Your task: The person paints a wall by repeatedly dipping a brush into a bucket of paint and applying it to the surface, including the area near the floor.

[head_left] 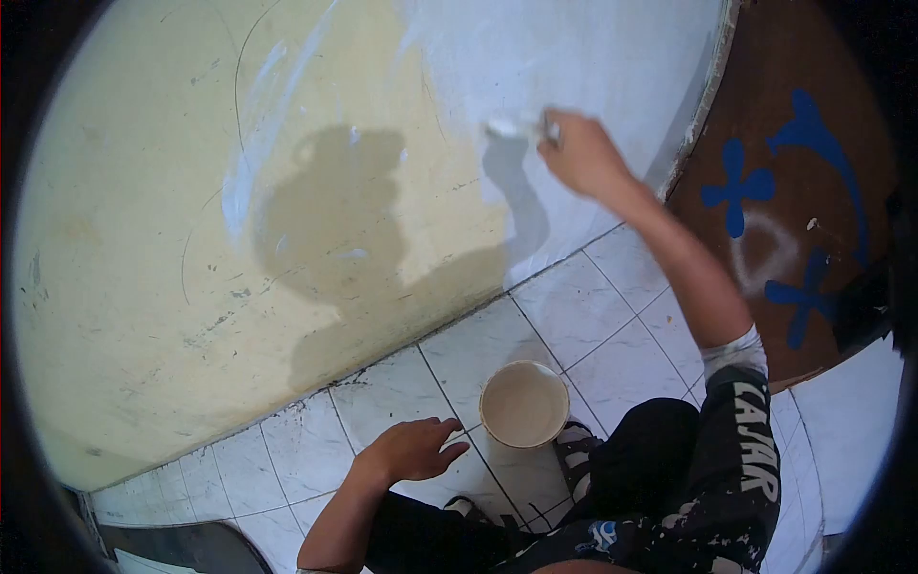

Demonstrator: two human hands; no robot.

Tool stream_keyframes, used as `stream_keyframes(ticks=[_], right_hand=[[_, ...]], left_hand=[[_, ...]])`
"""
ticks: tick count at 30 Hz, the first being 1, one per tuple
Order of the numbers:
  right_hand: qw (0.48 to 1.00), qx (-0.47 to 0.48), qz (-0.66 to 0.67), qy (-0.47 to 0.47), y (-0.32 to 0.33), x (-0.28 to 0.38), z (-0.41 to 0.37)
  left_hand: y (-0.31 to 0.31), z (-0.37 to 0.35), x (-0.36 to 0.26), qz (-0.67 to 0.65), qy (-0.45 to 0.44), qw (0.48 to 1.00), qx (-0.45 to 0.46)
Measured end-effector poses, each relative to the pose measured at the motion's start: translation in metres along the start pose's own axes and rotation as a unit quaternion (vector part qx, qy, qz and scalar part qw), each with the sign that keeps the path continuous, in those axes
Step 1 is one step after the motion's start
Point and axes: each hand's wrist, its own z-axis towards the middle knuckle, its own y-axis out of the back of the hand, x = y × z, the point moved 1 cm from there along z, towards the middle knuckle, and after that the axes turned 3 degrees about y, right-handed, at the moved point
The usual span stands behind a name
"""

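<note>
My right hand (583,153) is wrapped round the handle of a paintbrush (509,126), its pale bristles at the wall (382,86). The brush is near the border between a whitish painted area on the right and bare yellowish wall on the left. Over my knee hangs my left hand (413,450), empty, with thumb and fingers apart. To the right of that hand, a round bucket (485,426) of off-white paint stands on the tiles, apart from the fingers.
White floor tiles (382,402) run along the foot of the wall. A brown door-like panel (708,258) with blue shapes stands at the right. My sandalled foot (577,454) is close beside the bucket. A dark curved object (191,545) lies at the lower left.
</note>
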Motion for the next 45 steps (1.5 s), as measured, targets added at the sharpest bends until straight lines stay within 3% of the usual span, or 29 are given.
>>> stream_keyframes(ticks=[3, 5, 9, 11, 15, 18, 22, 24, 27, 30, 34, 37, 39, 42, 45], right_hand=[[0.996, -0.075, 0.004, 0.045, 0.051, 0.033, 0.028], [0.966, -0.222, 0.036, 0.126, 0.065, 0.046, 0.038], [0.952, -0.266, 0.064, 0.136, 0.043, 0.061, 0.032], [0.969, -0.213, 0.021, 0.126, -0.018, 0.042, 0.02], [0.998, -0.026, 0.031, 0.039, -0.121, 0.013, -0.081], [0.992, 0.118, 0.045, -0.015, -0.153, -0.009, -0.125], [0.977, 0.208, 0.026, -0.043, -0.152, -0.015, -0.121], [0.979, 0.189, 0.026, -0.076, -0.118, 0.0, -0.088], [0.997, 0.066, 0.033, -0.006, -0.066, 0.016, -0.025], [0.999, 0.043, 0.002, 0.03, 0.013, 0.057, 0.02], [0.969, -0.193, -0.006, 0.152, 0.076, 0.089, 0.055], [0.971, -0.206, 0.084, 0.086, 0.118, 0.142, 0.041], [0.959, -0.243, 0.04, 0.138, 0.079, 0.116, 0.051], [0.974, -0.19, -0.004, 0.122, -0.017, 0.077, 0.027], [0.99, -0.111, 0.014, 0.091, -0.108, 0.04, -0.05]], left_hand=[[0.001, -0.001, -0.002, 0.003, -0.004, 1.0, -0.002], [0.002, -0.001, -0.004, 0.002, -0.006, 1.0, 0.001], [0.005, -0.005, -0.008, 0.001, 0.004, 1.0, 0.0], [0.006, -0.008, -0.008, 0.004, 0.014, 1.0, 0.006], [0.005, -0.01, -0.005, 0.008, 0.01, 1.0, -0.003], [0.001, -0.008, -0.003, 0.008, -0.002, 1.0, -0.007], [0.0, -0.005, -0.003, 0.008, -0.006, 1.0, -0.007], [0.001, -0.008, -0.003, 0.009, -0.007, 1.0, -0.013], [0.001, -0.009, -0.004, 0.008, -0.012, 1.0, -0.016], [0.0, -0.009, -0.001, 0.012, -0.015, 1.0, -0.015], [-0.002, -0.01, -0.001, 0.012, -0.024, 0.999, -0.026], [0.002, -0.016, -0.005, 0.008, -0.022, 0.999, -0.027], [0.0, -0.017, -0.003, 0.003, -0.024, 0.999, -0.03], [0.0, -0.023, -0.002, 0.004, -0.017, 0.999, -0.029], [0.0, -0.027, 0.0, 0.011, -0.009, 0.999, -0.032]])
